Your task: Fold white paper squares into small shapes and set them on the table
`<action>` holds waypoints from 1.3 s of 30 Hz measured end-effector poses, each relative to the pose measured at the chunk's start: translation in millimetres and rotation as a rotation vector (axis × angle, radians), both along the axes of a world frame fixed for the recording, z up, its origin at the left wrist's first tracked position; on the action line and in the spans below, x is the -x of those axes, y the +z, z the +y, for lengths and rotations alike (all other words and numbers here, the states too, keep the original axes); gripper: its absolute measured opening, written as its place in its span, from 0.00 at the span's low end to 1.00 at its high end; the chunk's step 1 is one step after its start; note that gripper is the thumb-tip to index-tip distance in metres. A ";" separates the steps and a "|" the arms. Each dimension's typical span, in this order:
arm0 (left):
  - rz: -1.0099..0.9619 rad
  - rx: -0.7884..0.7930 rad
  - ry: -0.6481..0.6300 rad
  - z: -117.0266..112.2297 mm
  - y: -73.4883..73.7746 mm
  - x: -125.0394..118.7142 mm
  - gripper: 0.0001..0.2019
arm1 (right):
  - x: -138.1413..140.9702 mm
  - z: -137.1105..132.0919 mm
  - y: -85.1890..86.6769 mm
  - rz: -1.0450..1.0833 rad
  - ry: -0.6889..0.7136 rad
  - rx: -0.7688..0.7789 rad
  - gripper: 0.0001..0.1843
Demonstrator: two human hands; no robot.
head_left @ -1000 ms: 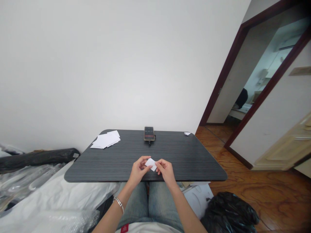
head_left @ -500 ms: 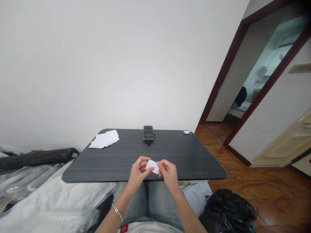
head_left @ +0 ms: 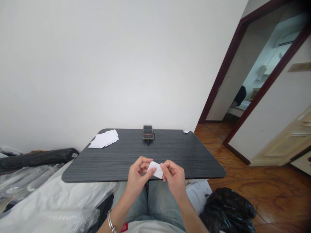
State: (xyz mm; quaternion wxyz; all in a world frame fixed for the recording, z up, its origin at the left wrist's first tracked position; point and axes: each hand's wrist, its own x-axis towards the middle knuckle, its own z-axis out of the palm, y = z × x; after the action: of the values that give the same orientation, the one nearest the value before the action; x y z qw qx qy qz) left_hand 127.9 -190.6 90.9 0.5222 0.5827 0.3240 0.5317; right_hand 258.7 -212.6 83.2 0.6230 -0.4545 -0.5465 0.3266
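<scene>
Between my two hands, over the front edge of the dark table (head_left: 131, 152), is a small piece of white paper (head_left: 155, 169) that looks folded. My left hand (head_left: 139, 173) pinches its left side, thumb in front and fingers behind. At the paper's right side, my right hand (head_left: 174, 176) grips the edge between thumb and fingers. Several loose sheets of white paper (head_left: 103, 139) lie in an overlapping pile at the table's back left. A small folded white paper (head_left: 186, 131) rests near the back right corner.
A phone-like device (head_left: 148, 132) with a cable stands at the table's back, near the white wall (head_left: 145, 64). Plastic-wrapped items (head_left: 31, 178) lie left of the table. A black plastic bag (head_left: 227, 208) sits on the wooden floor at right, below a doorway.
Both hands have shifted slightly to the right and nearer to me with the paper. My right hand has moved a little farther from the left one.
</scene>
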 end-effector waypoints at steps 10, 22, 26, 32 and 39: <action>-0.039 0.060 0.015 -1.7 8.6 3.0 0.11 | -1.7 -1.8 5.1 -0.128 0.002 -0.161 0.06; 0.054 -0.017 0.091 -2.6 6.5 3.9 0.11 | -4.4 1.7 4.3 -0.065 0.060 -0.136 0.02; 0.150 -0.091 0.144 -2.9 5.9 5.0 0.09 | -5.0 4.5 2.5 -0.071 0.070 -0.002 0.04; 0.187 -0.114 0.128 -3.4 2.9 3.4 0.08 | -1.9 5.6 1.8 -0.113 0.045 -0.031 0.06; 0.182 -0.111 0.114 -4.4 -1.3 1.2 0.08 | 1.1 9.0 -5.2 -0.081 0.002 -0.035 0.06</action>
State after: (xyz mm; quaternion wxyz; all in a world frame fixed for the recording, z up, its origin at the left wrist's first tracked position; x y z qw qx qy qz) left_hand 126.8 -195.0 89.6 0.4264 0.6373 0.3726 0.5226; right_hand 257.6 -203.6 77.9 0.6079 -0.4558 -0.5775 0.2988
